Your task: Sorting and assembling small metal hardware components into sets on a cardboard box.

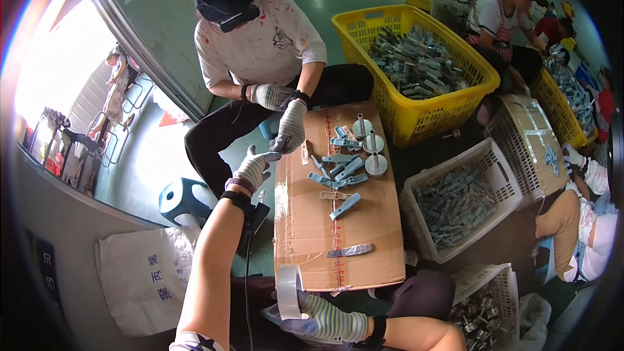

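Note:
My left hand (pixel 252 170), in a striped knit glove, reaches across the left side of the cardboard-topped surface (pixel 305 221). Its fingers are apart, and their tips meet a co-worker's gloved hand (pixel 290 131); anything small between them cannot be made out. Low in the view, my right hand (pixel 328 320) grips a wide roll of tape (pixel 290 291) at the near edge of the cardboard. Blue plastic clips (pixel 351 168) lie in a loose group toward the far half, and a single blue clip (pixel 345 206) rests nearer. A grey, flat strip-like piece (pixel 350 250) lies closer to me.
Three round metal discs with posts (pixel 376 162) stand at the cardboard's far right. Beyond are a yellow basket (pixel 416 120) and a white crate (pixel 455 201), both full of clips. Another crate (pixel 504 299) sits near right. A blue stool (pixel 183 200) and white sack (pixel 146 279) are left.

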`<move>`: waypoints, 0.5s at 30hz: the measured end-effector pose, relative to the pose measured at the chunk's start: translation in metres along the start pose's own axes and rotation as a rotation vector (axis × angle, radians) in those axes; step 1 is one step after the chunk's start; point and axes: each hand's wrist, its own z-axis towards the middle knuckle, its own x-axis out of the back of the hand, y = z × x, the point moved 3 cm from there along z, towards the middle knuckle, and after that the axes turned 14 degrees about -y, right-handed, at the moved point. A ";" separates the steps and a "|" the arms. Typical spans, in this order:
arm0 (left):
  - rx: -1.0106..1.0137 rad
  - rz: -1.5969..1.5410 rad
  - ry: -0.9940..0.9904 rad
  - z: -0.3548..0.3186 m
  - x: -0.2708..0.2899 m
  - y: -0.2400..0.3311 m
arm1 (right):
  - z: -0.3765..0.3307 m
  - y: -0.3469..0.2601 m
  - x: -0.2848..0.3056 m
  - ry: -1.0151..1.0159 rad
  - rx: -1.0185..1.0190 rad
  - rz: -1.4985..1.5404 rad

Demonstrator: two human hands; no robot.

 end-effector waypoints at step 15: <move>-0.193 0.411 -0.176 -0.181 0.013 -0.081 | 0.010 0.121 -0.018 0.128 -0.128 0.146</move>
